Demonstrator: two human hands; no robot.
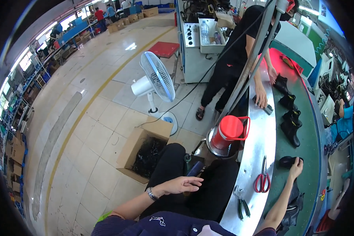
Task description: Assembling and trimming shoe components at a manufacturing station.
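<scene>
Right hand [296, 169], lower right of the head view, had fingers curled against a black shoe [287, 161] on the green work surface [308, 128]; how firmly, I could not tell. Left hand [181, 185], lower centre, hung empty above the lap, fingers loosely extended. A loose hold could have dropped the shoe; a careless forearm sweep could have knocked red-handled scissors [264, 173] or green-handled pliers [240, 199] off the metal ledge [255, 145].

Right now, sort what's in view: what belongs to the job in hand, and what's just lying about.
Seems part of the job:
black shoe at the right hand
other black shoes on the green surface
scissors and pliers, probably, though neither is held

Apparently just about:
fan
red jug
red stool
</scene>
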